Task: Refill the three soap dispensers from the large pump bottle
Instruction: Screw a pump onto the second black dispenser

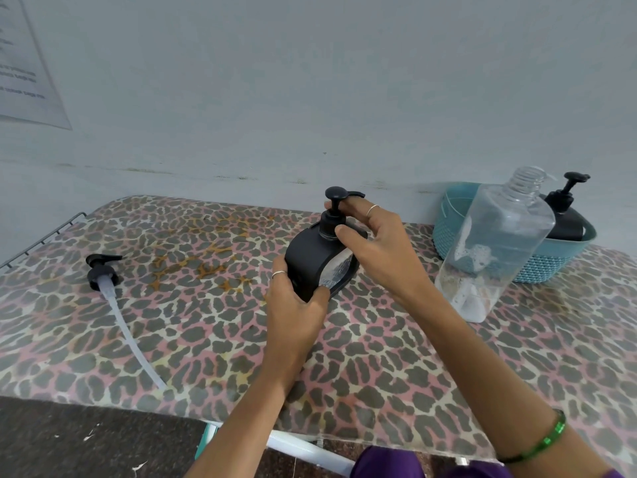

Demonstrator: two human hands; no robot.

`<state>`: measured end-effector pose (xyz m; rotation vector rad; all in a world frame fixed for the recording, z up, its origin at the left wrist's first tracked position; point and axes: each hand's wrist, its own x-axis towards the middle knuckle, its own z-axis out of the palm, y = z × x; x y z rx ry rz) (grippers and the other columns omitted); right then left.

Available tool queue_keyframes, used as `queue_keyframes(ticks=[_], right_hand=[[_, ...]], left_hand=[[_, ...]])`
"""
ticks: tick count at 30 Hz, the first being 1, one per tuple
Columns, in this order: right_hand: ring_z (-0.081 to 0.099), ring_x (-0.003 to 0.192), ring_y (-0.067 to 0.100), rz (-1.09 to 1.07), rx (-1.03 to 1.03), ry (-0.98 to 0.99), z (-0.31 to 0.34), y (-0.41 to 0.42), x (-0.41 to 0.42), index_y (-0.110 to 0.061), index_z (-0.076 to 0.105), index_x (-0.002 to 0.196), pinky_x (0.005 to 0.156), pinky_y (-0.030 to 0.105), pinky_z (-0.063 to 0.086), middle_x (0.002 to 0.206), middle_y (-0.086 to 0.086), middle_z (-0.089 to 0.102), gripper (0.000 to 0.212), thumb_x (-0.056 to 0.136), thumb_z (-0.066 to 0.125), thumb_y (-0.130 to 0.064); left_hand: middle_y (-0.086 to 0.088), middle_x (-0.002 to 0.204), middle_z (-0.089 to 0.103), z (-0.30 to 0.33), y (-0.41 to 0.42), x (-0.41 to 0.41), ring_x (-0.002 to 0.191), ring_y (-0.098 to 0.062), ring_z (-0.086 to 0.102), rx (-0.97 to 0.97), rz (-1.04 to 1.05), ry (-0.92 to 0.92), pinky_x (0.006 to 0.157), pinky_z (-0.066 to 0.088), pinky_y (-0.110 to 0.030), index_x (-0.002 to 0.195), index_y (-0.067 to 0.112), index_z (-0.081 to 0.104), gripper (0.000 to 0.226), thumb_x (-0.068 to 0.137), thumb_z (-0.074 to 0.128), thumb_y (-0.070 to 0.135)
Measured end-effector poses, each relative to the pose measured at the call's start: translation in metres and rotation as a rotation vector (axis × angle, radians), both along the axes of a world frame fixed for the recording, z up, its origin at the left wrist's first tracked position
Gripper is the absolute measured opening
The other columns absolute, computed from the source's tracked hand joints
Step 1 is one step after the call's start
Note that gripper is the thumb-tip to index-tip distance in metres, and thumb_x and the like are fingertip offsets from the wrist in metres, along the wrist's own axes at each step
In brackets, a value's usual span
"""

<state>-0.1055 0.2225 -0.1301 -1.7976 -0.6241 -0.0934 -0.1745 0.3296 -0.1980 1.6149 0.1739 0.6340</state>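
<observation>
Left hand (296,305) grips black dispenser (312,260) body | right hand (374,246) pinches pump collar (331,226) above | we advise steadying the base, twisting squarely.

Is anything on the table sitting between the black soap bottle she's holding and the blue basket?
Yes. The large clear bottle, its pump removed, stands upright directly between the black dispenser and the blue basket, right against the basket's front. The left hand holds the dispenser's body; the right hand is at its pump.
</observation>
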Motion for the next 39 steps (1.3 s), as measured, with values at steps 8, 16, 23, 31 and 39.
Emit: queue_keyframes(ticks=[8, 16, 23, 31, 39], right_hand=[[0.061, 0.107, -0.001, -0.02, 0.009, -0.008, 0.0, 0.003, 0.001, -0.014, 0.061, 0.128, 0.095, 0.012, 0.045, 0.111, -0.012, 0.066, 0.039, 0.09, 0.064, -0.008], [0.06, 0.11, 0.004, -0.05, 0.0, -0.049, -0.002, 0.005, -0.001, -0.016, 0.062, 0.128, 0.096, 0.016, 0.045, 0.114, -0.011, 0.065, 0.039, 0.089, 0.066, -0.013], [0.052, 0.126, 0.006, 0.147, -0.07, 0.06, 0.005, -0.01, 0.014, -0.008, 0.054, 0.135, 0.11, 0.027, 0.038, 0.133, -0.002, 0.06, 0.045, 0.091, 0.061, -0.001], [0.063, 0.107, 0.001, 0.226, 0.053, 0.157, 0.005, -0.01, 0.025, -0.013, 0.062, 0.117, 0.096, 0.019, 0.048, 0.11, -0.01, 0.069, 0.041, 0.085, 0.062, 0.012], [0.064, 0.108, 0.005, 0.021, 0.038, 0.105, 0.003, -0.004, 0.022, -0.013, 0.07, 0.112, 0.099, 0.026, 0.046, 0.108, -0.005, 0.073, 0.041, 0.073, 0.081, -0.006]], left_hand=[[0.022, 0.092, 0.061, -0.001, 0.0, 0.0, 0.08, 0.008, 0.062, -0.022, 0.006, 0.013, 0.063, 0.049, -0.009, 0.095, 0.054, 0.048, 0.053, 0.074, 0.061, 0.007], [0.026, 0.095, 0.063, -0.001, 0.0, 0.001, 0.087, 0.008, 0.062, -0.017, 0.003, 0.011, 0.067, 0.049, -0.008, 0.1, 0.049, 0.048, 0.056, 0.077, 0.062, 0.0], [0.026, 0.094, 0.063, -0.001, 0.0, 0.0, 0.086, 0.006, 0.063, -0.029, -0.001, 0.027, 0.065, 0.049, -0.008, 0.096, 0.056, 0.048, 0.057, 0.078, 0.061, 0.004], [0.024, 0.09, 0.064, -0.002, 0.001, 0.001, 0.082, 0.004, 0.063, -0.028, 0.002, 0.038, 0.065, 0.051, -0.012, 0.097, 0.049, 0.048, 0.054, 0.08, 0.063, 0.0], [0.018, 0.094, 0.063, -0.003, 0.001, 0.0, 0.082, 0.001, 0.063, -0.025, 0.011, 0.035, 0.067, 0.054, -0.015, 0.098, 0.048, 0.048, 0.052, 0.081, 0.063, 0.001]])
